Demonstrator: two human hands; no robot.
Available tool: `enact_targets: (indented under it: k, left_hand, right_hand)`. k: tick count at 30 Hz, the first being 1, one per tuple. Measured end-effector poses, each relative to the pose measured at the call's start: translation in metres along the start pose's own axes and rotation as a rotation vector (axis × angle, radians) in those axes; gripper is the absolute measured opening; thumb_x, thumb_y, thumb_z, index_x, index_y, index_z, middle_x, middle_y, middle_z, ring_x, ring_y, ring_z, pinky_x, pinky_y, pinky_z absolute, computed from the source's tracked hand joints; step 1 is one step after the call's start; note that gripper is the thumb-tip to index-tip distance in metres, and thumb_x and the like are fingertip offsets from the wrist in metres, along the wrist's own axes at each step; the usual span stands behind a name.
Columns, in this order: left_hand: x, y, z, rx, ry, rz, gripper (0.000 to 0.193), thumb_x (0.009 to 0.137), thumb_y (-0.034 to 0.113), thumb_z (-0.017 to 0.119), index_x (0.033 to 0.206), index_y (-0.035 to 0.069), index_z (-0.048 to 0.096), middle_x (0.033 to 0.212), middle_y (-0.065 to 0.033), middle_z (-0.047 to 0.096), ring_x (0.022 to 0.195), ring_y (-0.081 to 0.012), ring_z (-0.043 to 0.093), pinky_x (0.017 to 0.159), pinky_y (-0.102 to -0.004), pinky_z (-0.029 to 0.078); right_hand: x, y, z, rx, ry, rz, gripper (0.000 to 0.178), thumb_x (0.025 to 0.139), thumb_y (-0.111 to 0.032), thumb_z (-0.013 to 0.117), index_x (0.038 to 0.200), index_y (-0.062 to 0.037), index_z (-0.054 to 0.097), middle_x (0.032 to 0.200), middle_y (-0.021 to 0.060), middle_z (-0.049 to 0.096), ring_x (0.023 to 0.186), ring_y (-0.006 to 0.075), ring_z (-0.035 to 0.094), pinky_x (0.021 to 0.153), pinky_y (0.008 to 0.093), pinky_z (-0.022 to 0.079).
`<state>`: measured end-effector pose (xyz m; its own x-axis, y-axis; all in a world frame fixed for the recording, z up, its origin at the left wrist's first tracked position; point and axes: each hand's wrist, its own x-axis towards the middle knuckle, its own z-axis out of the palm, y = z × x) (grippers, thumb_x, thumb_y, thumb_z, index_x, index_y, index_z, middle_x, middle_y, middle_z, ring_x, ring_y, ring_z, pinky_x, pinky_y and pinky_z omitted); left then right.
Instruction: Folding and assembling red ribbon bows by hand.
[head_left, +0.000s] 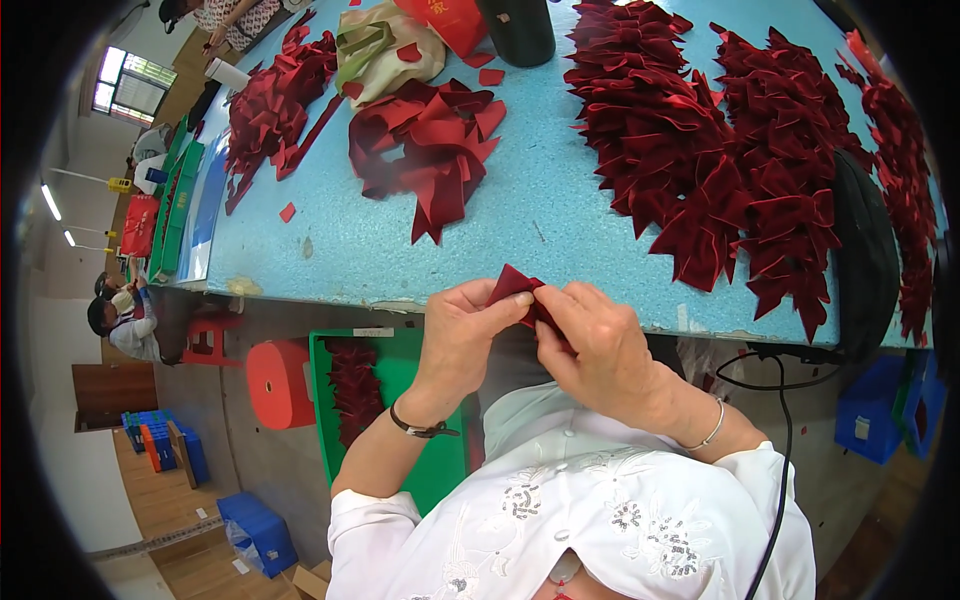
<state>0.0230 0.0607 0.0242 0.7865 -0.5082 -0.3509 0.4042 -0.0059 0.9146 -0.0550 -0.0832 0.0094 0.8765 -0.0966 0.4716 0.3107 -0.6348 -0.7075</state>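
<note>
Just off the table's near edge, both my hands meet on a dark red velvet bow (511, 284). My left hand (462, 330) pinches its left part between thumb and fingers. On the other side, my right hand (597, 335) grips the bow around its middle, with the fingertips pressed together there. Much of the bow is hidden behind my fingers. Beyond my hands, a loose heap of red ribbon strips (425, 150) lies on the blue table (530, 215). To the right lie long overlapping rows of finished red bows (650, 130).
A green crate (420, 460) with bows inside stands below the table at my left, beside a red roll (280, 384). A black bag (866, 260) hangs at the right edge, near a black cable (788, 430). More ribbon (280, 110) and a dark cup (518, 30) sit farther back.
</note>
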Motion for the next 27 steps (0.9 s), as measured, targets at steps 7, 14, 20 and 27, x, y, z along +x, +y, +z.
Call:
enact_targets:
  k: [7, 14, 20, 27]
  left_hand:
    - [-0.001, 0.000, 0.009, -0.150, -0.016, 0.034, 0.018, 0.081, 0.003, 0.064, 0.097, -0.005, 0.064, 0.090, -0.0083, 0.066, 0.081, -0.0116, 0.062, 0.075, -0.0232, 0.048]
    - [0.003, 0.007, 0.024, -0.226, 0.094, -0.056, 0.010, 0.084, 0.003, 0.061, 0.093, 0.000, 0.064, 0.085, -0.0056, 0.066, 0.076, -0.0112, 0.061, 0.071, -0.0233, 0.048]
    - [0.019, 0.007, 0.015, -0.285, 0.037, -0.014, 0.010, 0.083, 0.004, 0.064, 0.092, 0.000, 0.064, 0.086, -0.0056, 0.066, 0.078, -0.0111, 0.061, 0.072, -0.0235, 0.049]
    - [0.013, 0.032, 0.008, -0.289, -0.038, 0.103, 0.013, 0.082, 0.006, 0.067, 0.093, -0.001, 0.064, 0.088, -0.0070, 0.067, 0.079, -0.0117, 0.062, 0.072, -0.0238, 0.049]
  right_hand:
    - [-0.008, -0.003, 0.008, -0.352, -0.045, -0.113, 0.045, 0.065, 0.000, 0.062, 0.106, 0.0144, 0.052, 0.070, 0.0135, 0.052, 0.063, 0.0248, 0.054, 0.050, 0.0351, 0.044]
    - [-0.014, -0.014, 0.012, -0.682, -0.144, -0.219, 0.060, 0.059, -0.004, 0.059, 0.113, 0.0199, 0.047, 0.068, 0.0138, 0.050, 0.065, 0.0239, 0.053, 0.050, 0.0335, 0.042]
    - [-0.010, -0.009, 0.007, -0.592, -0.100, -0.225, 0.053, 0.067, -0.005, 0.064, 0.113, 0.0165, 0.049, 0.072, 0.0118, 0.054, 0.064, 0.0216, 0.053, 0.053, 0.0316, 0.043]
    - [-0.025, 0.011, -0.023, 0.071, -0.012, 0.031, 0.049, 0.073, -0.004, 0.072, 0.115, 0.0087, 0.050, 0.083, 0.0093, 0.060, 0.078, 0.0182, 0.059, 0.070, 0.0295, 0.048]
